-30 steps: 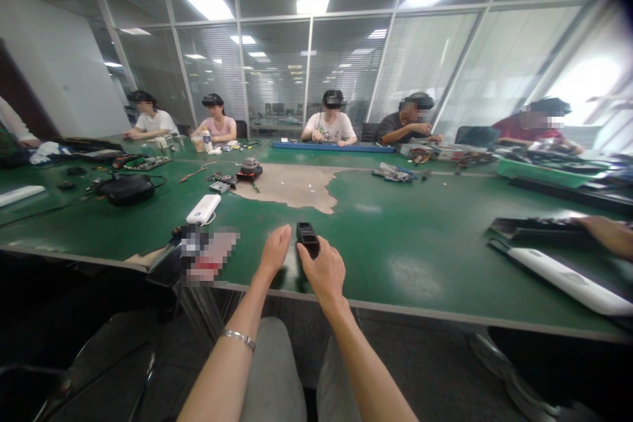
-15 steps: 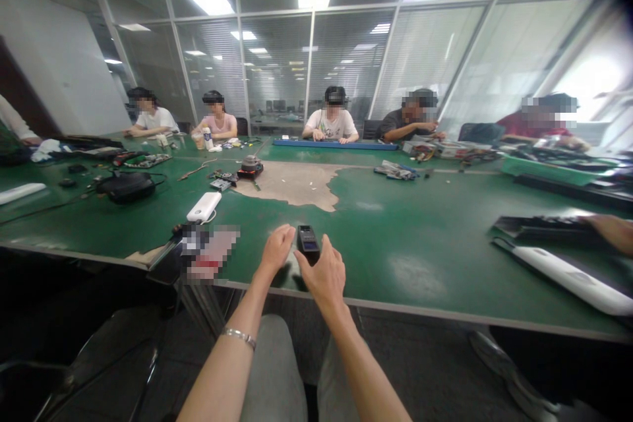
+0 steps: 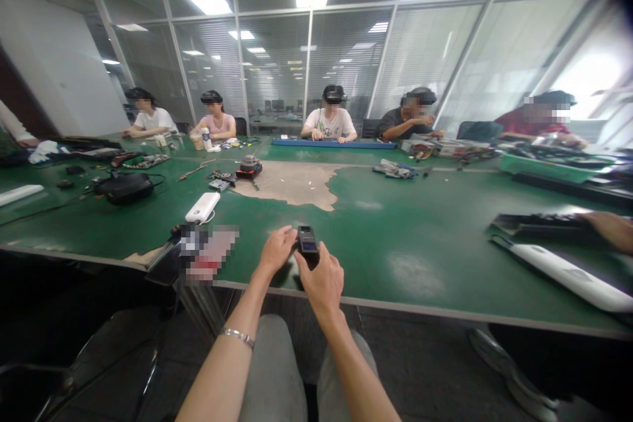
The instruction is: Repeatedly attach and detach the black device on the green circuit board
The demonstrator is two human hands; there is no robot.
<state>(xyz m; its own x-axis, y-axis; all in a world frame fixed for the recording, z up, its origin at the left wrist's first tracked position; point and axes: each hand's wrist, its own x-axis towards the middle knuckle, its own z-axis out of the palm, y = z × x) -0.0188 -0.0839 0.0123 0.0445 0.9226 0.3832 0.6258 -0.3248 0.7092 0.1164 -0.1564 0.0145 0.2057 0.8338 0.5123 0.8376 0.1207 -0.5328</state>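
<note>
A small black handheld device with a little screen [image 3: 308, 242] is right in front of me, near the front edge of the green table [image 3: 376, 257]. My right hand [image 3: 321, 277] grips its near end, the thumb at the lower left and the fingers along the right side. On the left side, my left hand [image 3: 277, 252] is held with its fingers stretched toward the device. Whether those fingertips touch it I cannot tell. The palms hide the device's underside.
A white power bank [image 3: 202, 207] with a cable lies to the left, behind a blurred-out red and grey item [image 3: 213, 256]. A long white casing [image 3: 568, 273] is at the right, near another person's hand [image 3: 613, 229]. Black case [image 3: 127, 187], gloves [image 3: 393, 169] and several people sit farther off.
My right hand has closed in on the device, its fingers now against the right side. My left hand has shifted slightly right, nearer to it.
</note>
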